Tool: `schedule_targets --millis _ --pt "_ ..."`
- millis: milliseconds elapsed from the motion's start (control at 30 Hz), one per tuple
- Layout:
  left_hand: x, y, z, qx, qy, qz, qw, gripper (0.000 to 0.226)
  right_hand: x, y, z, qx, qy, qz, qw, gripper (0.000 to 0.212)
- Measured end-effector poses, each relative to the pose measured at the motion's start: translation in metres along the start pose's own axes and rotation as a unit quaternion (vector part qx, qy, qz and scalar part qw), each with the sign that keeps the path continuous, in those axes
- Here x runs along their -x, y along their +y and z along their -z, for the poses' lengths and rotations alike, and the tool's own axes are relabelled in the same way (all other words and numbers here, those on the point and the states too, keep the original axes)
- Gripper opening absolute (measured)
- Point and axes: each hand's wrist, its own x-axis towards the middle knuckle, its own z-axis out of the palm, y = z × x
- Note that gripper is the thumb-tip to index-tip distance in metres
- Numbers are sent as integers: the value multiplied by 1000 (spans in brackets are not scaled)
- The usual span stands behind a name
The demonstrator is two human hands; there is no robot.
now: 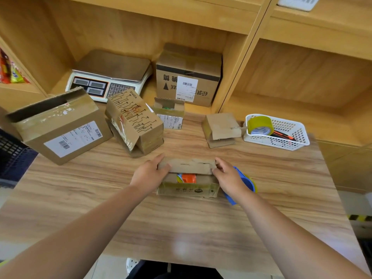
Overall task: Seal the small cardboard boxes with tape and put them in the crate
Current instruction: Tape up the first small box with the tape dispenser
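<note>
Item: small box, desk centre, unsealed; orange packet showed inside. Corrugated card: judged light, stiff along edges, flaps springy and easily creased. Hands: left hand and right hand each pinched an end of the far flap. Best held by side walls. Crate stood far left.

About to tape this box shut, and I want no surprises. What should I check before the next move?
1. Far flap of the small box folded down: ok; left hand and right hand grip its ends.
2. Opening fully closed: not ok; orange packet shows through the gap.
3. Tape dispenser in reach: ok; it lies beside the right hand.
4. Tape end ready: cannot tell; the hand hides it.
5. Crate has room: cannot tell; only a corner shows at left.
</note>
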Motion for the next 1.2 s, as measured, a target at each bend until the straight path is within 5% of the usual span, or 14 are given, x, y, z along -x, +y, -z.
schedule_targets --millis 267,667,933,1200 --pt "-6 -6 -5 -42 -46 -9 998 88 -2 6 -2 -34 -5 -3 999 47" --pt "-2 0 -17 -107 84 -30 990 64 9 10 1 -60 33 21 997 42" --pt "-9 10 -31 -333 94 -117 931 63 17 18 -4 117 27 120 986 71" --pt "-16 16 -51 -388 55 -120 912 68 10 21 -8 205 26 158 966 87"
